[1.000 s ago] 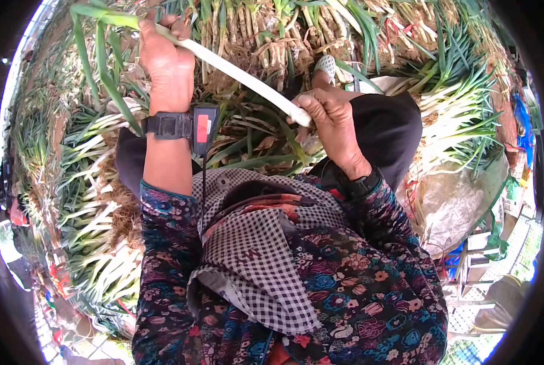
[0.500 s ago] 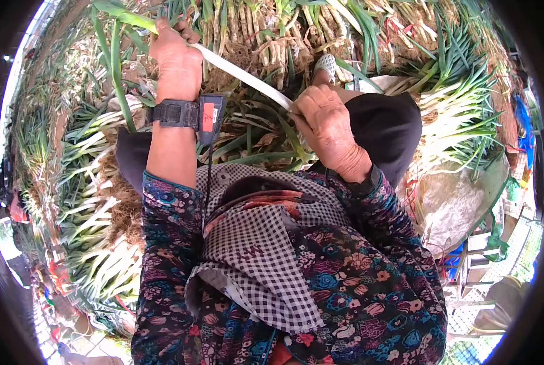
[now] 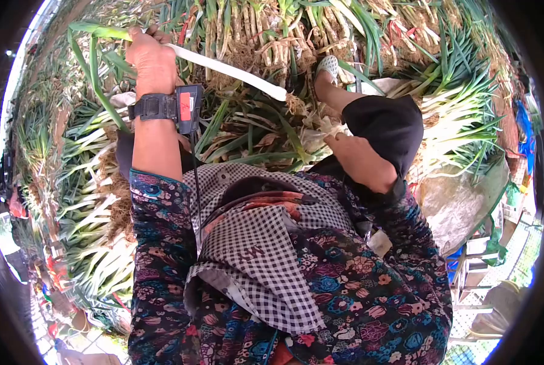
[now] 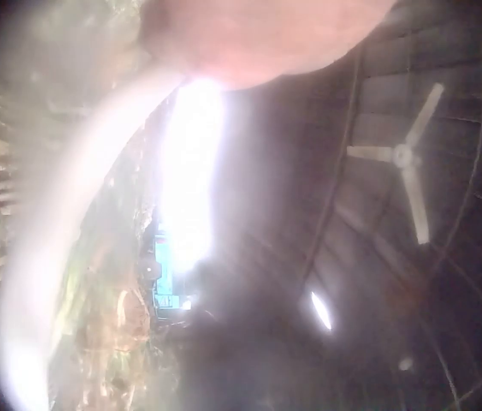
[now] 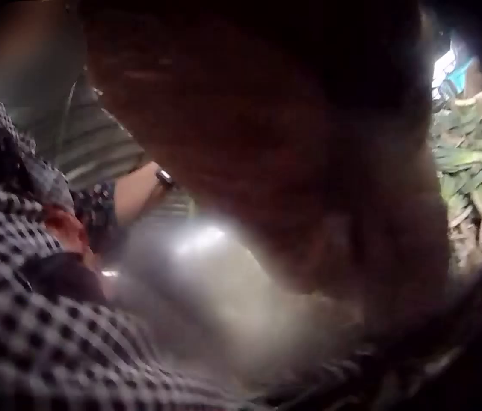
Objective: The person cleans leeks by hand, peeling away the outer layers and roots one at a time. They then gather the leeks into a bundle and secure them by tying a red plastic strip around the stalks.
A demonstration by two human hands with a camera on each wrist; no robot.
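Note:
In the head view my left hand (image 3: 153, 58) grips a long leek (image 3: 223, 69) near its green part, upper left. The white stalk slants down right to its roots (image 3: 295, 104), with the green leaves bent down on the other side. The left wrist view shows the hand (image 4: 266, 38) above the blurred white stalk (image 4: 57, 214). My right hand (image 3: 362, 159) is by the dark-trousered knee, fingers curled at a pale, thin, papery strip (image 3: 320, 135), apart from the leek. Dark and close in the right wrist view, that hand (image 5: 292, 163) stands over a blurred whitish shape.
Bundled leeks with roots (image 3: 278, 48) lie ahead, more at the left (image 3: 101, 243) and right (image 3: 460, 115). Loose green leaves (image 3: 247, 131) lie between the legs. A pale sack (image 3: 460, 201) is at the right. A patterned shoe (image 3: 328, 68) stands ahead.
My right hand has come off the root end and moved down and right towards the knee; the roots now show. My left hand has shifted slightly left, still gripping the leek.

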